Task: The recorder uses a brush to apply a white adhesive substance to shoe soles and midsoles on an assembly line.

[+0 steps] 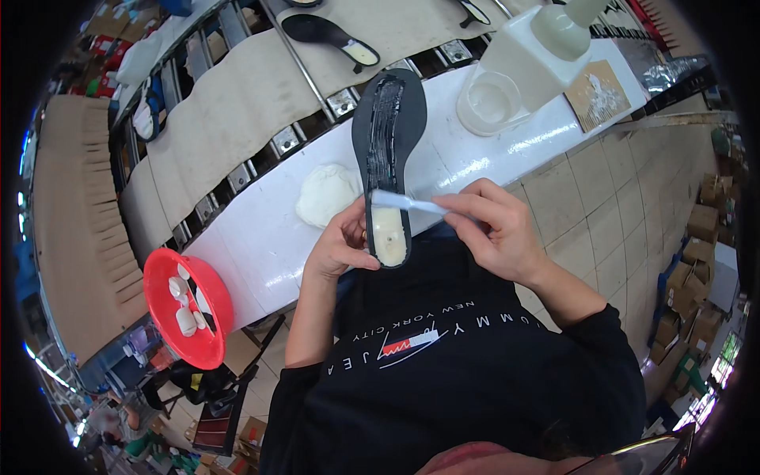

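Observation:
A black shoe sole [413, 107] points away from me, its heel end over the near edge of the white tabletop. My left hand [340, 244] is closed on the side of its heel, by a cream-coloured heel patch [389, 237]. A glossy wet streak runs down the middle of the sole from the toe part to the waist. In my right hand [495, 229], thumb and fingers pinch the handle of a pale brush [421, 206]. Its head lies across the sole just above the cream patch; the bristles are hidden.
A white crumpled wad [326, 195] sits left of the sole on the white tabletop [273, 261]. To the right stand a clear cup [489, 103], a translucent jug [526, 59] and smeared cardboard [598, 96]. A red basin [225, 294] is at left. Beyond, a conveyor [229, 103] carries another sole [321, 33].

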The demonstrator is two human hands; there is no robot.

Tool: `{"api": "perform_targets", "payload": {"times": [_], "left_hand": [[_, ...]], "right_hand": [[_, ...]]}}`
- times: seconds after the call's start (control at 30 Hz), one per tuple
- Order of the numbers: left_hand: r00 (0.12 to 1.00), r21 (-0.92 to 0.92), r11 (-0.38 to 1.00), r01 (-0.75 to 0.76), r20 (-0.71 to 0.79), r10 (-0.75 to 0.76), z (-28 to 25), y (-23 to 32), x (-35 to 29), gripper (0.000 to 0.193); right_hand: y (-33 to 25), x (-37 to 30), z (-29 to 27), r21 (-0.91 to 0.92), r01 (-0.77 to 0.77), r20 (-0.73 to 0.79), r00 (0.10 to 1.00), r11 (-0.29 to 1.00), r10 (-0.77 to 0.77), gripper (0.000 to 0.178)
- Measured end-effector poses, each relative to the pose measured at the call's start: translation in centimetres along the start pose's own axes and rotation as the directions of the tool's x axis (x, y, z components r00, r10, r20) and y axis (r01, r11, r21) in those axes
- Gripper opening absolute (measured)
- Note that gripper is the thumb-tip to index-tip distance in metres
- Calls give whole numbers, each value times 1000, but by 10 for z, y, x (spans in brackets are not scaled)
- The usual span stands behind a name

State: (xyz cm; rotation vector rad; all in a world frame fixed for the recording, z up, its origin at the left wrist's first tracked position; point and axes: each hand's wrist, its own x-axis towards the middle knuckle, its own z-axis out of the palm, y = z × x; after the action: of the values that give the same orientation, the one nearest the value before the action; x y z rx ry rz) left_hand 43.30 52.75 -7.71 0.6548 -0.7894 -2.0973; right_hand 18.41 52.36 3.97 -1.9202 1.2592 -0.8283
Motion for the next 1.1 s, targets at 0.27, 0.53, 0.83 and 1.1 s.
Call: {"api": "perform_targets", "payload": {"times": [0.27, 0.53, 0.83, 1.1], "left_hand": [[999, 17, 1000, -25, -41, 26, 17, -13, 10, 102], [999, 30, 999, -22, -45, 23, 26, -12, 9, 105], [996, -39, 997, -60, -70, 58, 29, -5, 0, 111], [994, -171, 982, -77, -90, 62, 25, -5, -6, 110]], "right_hand": [[37, -23, 12, -5, -167, -214, 963, 986, 162, 25], [42, -13, 16, -71, -150, -276, 953, 986, 125, 24], [64, 24, 8, -165, -140, -353, 933, 976, 74, 23], [72, 36, 13, -258, -119, -356, 934, 959, 20, 21]]}}
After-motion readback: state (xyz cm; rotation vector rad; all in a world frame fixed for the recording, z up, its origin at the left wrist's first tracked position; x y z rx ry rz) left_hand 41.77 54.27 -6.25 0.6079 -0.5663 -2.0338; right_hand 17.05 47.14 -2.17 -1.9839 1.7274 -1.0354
